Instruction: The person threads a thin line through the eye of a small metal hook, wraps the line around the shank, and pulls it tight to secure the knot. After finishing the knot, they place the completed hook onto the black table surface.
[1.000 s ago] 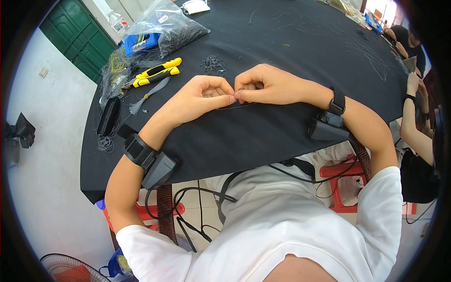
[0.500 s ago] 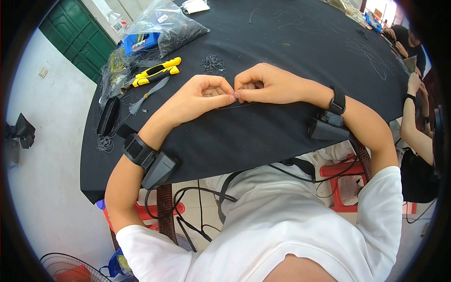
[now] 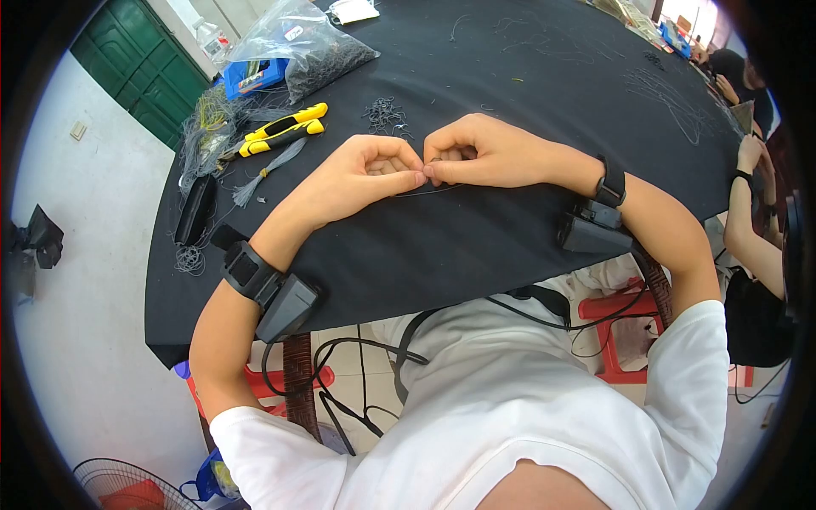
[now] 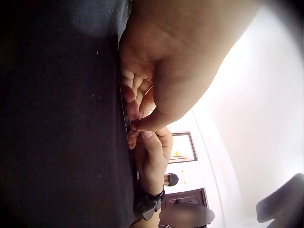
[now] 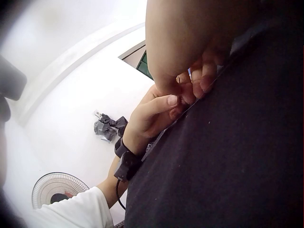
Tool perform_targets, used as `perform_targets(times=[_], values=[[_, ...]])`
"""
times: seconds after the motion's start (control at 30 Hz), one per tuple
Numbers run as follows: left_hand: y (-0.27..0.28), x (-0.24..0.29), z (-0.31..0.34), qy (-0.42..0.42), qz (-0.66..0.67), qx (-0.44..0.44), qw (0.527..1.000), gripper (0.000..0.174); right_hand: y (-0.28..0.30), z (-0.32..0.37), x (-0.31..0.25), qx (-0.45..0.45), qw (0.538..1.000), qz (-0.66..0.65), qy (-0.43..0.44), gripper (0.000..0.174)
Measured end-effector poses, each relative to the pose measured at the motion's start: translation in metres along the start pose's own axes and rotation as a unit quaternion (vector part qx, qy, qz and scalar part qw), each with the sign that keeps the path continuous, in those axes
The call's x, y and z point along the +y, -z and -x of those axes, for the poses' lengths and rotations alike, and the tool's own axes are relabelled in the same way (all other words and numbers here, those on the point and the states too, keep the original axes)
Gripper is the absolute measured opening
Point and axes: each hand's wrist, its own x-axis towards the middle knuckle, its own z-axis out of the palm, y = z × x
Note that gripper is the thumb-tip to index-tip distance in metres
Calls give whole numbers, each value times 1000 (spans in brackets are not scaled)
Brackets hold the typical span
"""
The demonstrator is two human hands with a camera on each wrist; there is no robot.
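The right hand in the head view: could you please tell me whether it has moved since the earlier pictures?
No; judged against the pliers, the right hand shows no clear shift in any direction.

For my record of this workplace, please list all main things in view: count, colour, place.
Tablecloth: one, black, centre
Thin line: one, grey, at fingertips
Pliers: one, yellow-black, left on table
Small pieces: count unclear, dark grey, beyond hands
Plastic bag: one, clear, far left
Box: one, blue, beside bag
Bottle: one, clear, behind box
Tangled strands: count unclear, grey, left edge
Tied bundle: one, grey, below pliers
Long object: one, black, left edge
Door: one, green, far left
Fan: one, dark, lower left
Other person: at least one, dark-clothed, right
Wrist devices: two, black, each wrist
Left hand, right hand: one each, bare, pinching line
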Motion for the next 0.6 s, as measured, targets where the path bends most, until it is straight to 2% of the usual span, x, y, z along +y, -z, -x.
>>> perform_targets(times=[0.6], values=[[-1, 1, 1, -3, 2, 2, 1000, 13, 0, 1, -3, 4, 1000, 3, -12, 20]])
